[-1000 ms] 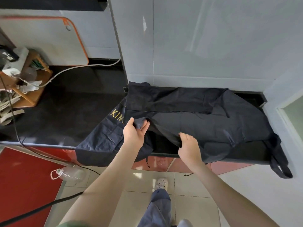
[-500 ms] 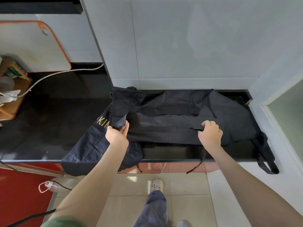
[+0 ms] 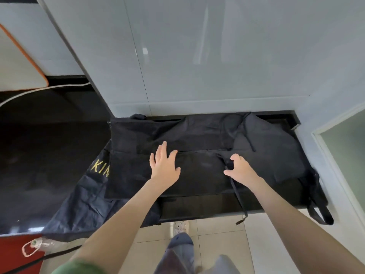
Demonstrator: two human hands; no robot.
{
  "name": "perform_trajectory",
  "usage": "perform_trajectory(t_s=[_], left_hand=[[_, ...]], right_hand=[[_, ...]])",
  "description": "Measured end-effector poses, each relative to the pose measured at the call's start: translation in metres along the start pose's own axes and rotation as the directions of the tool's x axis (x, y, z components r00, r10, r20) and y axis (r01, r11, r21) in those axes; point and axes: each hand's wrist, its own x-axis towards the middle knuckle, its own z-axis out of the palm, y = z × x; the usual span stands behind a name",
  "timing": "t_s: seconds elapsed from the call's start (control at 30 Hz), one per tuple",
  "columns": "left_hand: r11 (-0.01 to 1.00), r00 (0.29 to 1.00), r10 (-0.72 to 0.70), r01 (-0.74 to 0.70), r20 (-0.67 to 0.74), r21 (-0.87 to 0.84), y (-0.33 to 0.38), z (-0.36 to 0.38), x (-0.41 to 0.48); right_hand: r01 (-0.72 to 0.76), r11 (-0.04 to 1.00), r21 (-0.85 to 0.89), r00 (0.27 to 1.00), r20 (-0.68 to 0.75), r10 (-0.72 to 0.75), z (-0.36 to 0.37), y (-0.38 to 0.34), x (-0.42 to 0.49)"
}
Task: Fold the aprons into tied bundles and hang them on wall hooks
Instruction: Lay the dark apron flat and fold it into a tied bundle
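Left hand [image 3: 165, 167] is off the hem, now pressing apron [image 3: 197, 175] flat, fingers spread; right hand [image 3: 240, 169], at 3 o'clock, is pinching tie strap [image 3: 236, 186]. Looking limp, light: grip folded edges.

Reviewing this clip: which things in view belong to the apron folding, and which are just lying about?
Part of the job: folded apron, with the left hand flat on it; its strap, pinched by the right hand; gold-lettered apron partly under it.
Lying about: white cable, orange-edged board, clear bottle on the floor.
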Motion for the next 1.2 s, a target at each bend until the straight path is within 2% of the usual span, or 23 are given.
perform_trajectory(t_s=[0.07,0.13,0.2,0.33,0.43,0.53,0.67,0.77,0.8,0.87,0.97,1.07,1.13,1.2], left_hand=[[0.982,0.979,0.142,-0.158,0.147,0.104,0.01,0.01,0.018],[0.948,0.948,0.221,-0.265,0.229,0.179,0.018,0.017,0.029],[0.918,0.925,0.275,-0.334,0.263,0.215,0.026,0.023,0.042],[0.876,0.879,0.337,-0.424,0.337,0.229,0.04,0.033,0.061],[0.88,0.836,0.241,-0.402,0.494,0.252,0.044,0.033,0.071],[0.872,0.811,0.164,-0.385,0.561,0.302,0.048,0.026,0.078],[0.803,0.827,0.046,-0.365,0.561,0.472,0.053,0.021,0.067],[0.721,0.835,-0.06,-0.342,0.547,0.602,0.059,0.02,0.054],[0.715,0.839,-0.08,-0.328,0.538,0.618,0.063,0.02,0.053],[0.768,0.857,-0.076,-0.276,0.51,0.578,0.072,0.017,0.054],[0.867,0.91,0.077,-0.263,0.408,0.423,0.085,0.013,0.066],[0.859,0.886,0.279,-0.403,0.37,0.316,0.088,0.016,0.079],[0.881,0.875,0.26,-0.388,0.408,0.271,0.081,0.022,0.085],[0.936,0.878,0.177,-0.29,0.444,0.2,0.071,0.03,0.087]], right_hand=[[-0.026,0.999,-0.022,1.0,-0.008,0.026,-0.001,0.002,0.009],[-0.06,0.998,-0.002,0.998,0.016,0.06,-0.002,0.002,0.01],[-0.067,0.997,0.036,0.997,0.037,0.066,-0.002,0.001,0.009],[0.021,1.0,-0.012,0.996,0.091,-0.02,0.006,0.001,0.008],[0.048,0.995,-0.087,0.993,0.112,-0.038,0.003,0.005,0.01],[-0.062,0.975,-0.213,0.998,-0.026,0.058,-0.017,0.019,0.013],[-0.133,0.974,-0.185,0.969,-0.231,0.088,-0.056,0.053,0.027],[-0.148,0.977,-0.154,0.911,-0.405,0.075,-0.082,0.064,0.04],[-0.147,0.984,-0.104,0.887,-0.453,0.085,-0.089,0.065,0.044],[-0.135,0.99,-0.047,0.866,-0.491,0.095,-0.095,0.063,0.052],[-0.075,0.984,-0.161,0.927,-0.376,0.009,-0.086,0.048,0.055],[0.157,0.935,-0.319,0.964,-0.158,-0.216,-0.062,0.029,0.046],[0.347,0.853,-0.389,0.918,-0.045,-0.394,-0.045,0.018,0.042],[0.533,0.736,-0.418,0.827,0.072,-0.558,-0.032,0.01,0.043]])
